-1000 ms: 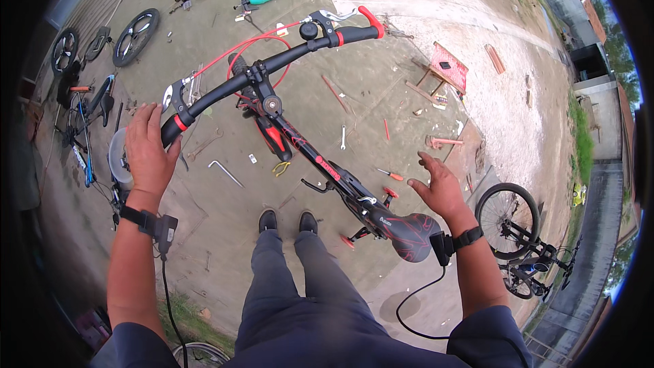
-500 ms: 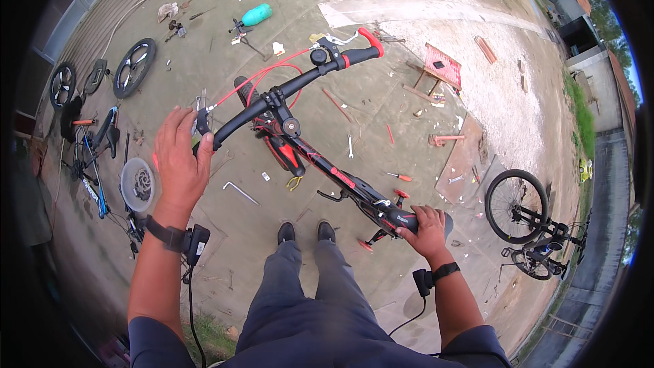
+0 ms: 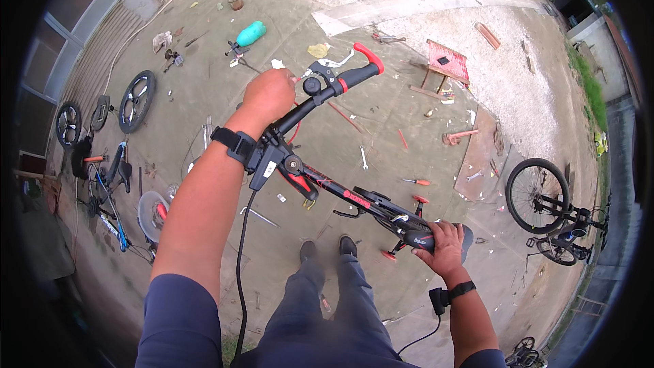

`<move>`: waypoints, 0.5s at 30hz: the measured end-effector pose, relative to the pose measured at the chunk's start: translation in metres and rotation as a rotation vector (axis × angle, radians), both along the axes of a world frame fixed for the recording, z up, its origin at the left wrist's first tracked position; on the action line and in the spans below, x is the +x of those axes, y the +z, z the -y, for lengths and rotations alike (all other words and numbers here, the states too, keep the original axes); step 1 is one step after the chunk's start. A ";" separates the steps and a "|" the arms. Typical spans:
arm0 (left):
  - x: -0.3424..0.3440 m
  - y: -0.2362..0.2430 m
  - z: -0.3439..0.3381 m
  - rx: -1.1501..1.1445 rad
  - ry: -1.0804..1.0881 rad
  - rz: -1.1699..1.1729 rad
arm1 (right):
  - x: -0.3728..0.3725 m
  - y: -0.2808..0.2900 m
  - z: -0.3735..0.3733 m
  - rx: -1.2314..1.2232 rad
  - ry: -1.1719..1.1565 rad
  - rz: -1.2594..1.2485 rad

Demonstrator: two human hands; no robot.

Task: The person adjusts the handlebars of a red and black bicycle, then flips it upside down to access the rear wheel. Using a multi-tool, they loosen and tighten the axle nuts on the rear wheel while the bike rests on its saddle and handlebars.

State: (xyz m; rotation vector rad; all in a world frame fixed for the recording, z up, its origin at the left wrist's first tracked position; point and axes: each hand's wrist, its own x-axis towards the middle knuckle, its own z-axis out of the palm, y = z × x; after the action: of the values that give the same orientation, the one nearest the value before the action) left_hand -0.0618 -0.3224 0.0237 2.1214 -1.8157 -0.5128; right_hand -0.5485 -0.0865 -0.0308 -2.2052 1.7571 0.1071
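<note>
A small black and red bicycle stands upright in front of me, its handlebar at upper left and its saddle at lower right. My left hand is closed, pinching the red brake cable just beside the silver brake lever; its fingertips are partly hidden. A black bell sits close to those fingers. My left forearm covers the handlebar's left end. My right hand grips the saddle, fingers over its top and thumb along the near side.
A spanner, a screwdriver and a hex key lie on the ground. A red-topped stool stands at far right. Other bicycles flank me, with a loose wheel and a plastic tub at left.
My left hand has left the handlebar's left grip and moved right and away from me to the cable by the right brake lever. My right hand stays on the saddle.
</note>
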 end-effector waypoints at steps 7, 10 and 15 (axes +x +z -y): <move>0.010 -0.018 0.024 0.061 -0.059 -0.397 | 0.003 0.003 0.002 -0.020 0.019 0.017; 0.001 -0.011 0.019 0.057 -0.044 -0.432 | 0.003 0.004 0.003 -0.019 0.027 -0.013; -0.004 -0.004 0.017 0.058 -0.032 -0.344 | 0.009 0.007 0.004 -0.006 0.023 -0.007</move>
State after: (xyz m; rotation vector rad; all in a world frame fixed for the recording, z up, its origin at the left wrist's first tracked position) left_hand -0.0653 -0.3394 0.0194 1.8983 -1.6582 -0.8877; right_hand -0.5396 -0.0908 -0.0237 -2.2326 1.7378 0.1148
